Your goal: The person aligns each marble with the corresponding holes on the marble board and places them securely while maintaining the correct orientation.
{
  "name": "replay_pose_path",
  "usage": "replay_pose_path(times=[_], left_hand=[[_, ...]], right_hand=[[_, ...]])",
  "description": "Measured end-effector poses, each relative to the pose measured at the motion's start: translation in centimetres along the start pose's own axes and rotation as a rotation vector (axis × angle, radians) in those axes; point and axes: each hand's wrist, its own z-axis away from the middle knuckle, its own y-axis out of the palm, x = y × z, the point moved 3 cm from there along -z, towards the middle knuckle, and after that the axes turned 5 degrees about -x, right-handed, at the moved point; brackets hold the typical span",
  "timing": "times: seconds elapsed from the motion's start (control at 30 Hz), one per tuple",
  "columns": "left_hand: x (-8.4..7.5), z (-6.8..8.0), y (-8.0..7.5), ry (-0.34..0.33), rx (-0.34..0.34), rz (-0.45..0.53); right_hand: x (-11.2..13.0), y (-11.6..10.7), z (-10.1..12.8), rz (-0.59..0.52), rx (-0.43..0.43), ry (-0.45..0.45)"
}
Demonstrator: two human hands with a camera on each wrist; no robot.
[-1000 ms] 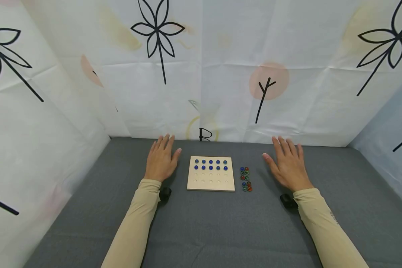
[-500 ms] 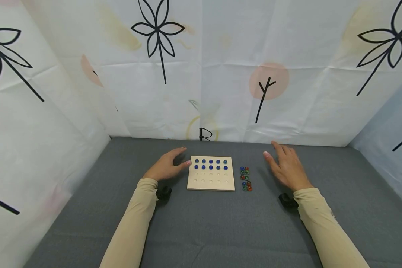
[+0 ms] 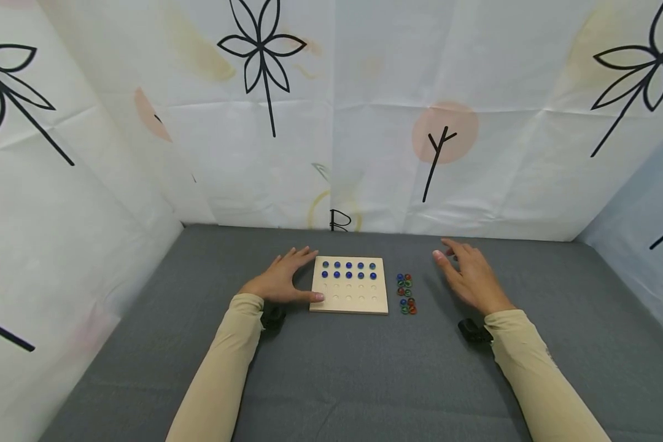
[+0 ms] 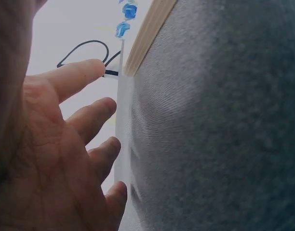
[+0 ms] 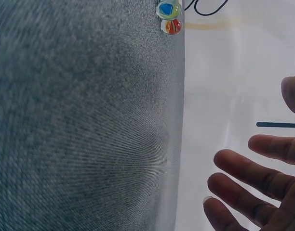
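A pale wooden board (image 3: 359, 305) with rows of round hollows lies on the table. Blue marbles (image 3: 348, 274) fill its two far rows; the two near rows hold none. At the board's left side is my left hand (image 3: 279, 282), fingers spread near the far left corner, thumb overlapping the near left part. The left wrist view has those fingers extended beside the board's edge (image 4: 150, 36). Right of the board sit loose blue, red and green glass marbles (image 3: 401, 291) in two small clusters. Beyond them my right hand (image 3: 471, 279) hovers with relaxed fingers and holds nothing.
Grey cloth (image 3: 364, 380) covers the table. White fabric (image 3: 376, 153) printed with flowers stands along the back and both sides. A dark wrist camera (image 3: 474, 331) is strapped under the right wrist, another (image 3: 273, 317) under the left.
My left hand has turned and come down toward the board, its thumb shifting over the near left part. The right hand's fingers have bent slightly inward. Board and marbles stay put.
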Motion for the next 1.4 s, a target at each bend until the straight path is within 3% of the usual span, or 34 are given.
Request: replay_pose_path(times=[0.63, 1.4], left_hand=[[-0.25, 0.21, 0.40, -0.041, 0.064, -0.028], [0.29, -0.13, 0.69, -0.064, 0.056, -0.048]], right_hand=[[0.26, 0.12, -0.03, -0.029, 0.060, 0.024], [0.30, 0.79, 0.15, -0.105, 0.087, 0.004]])
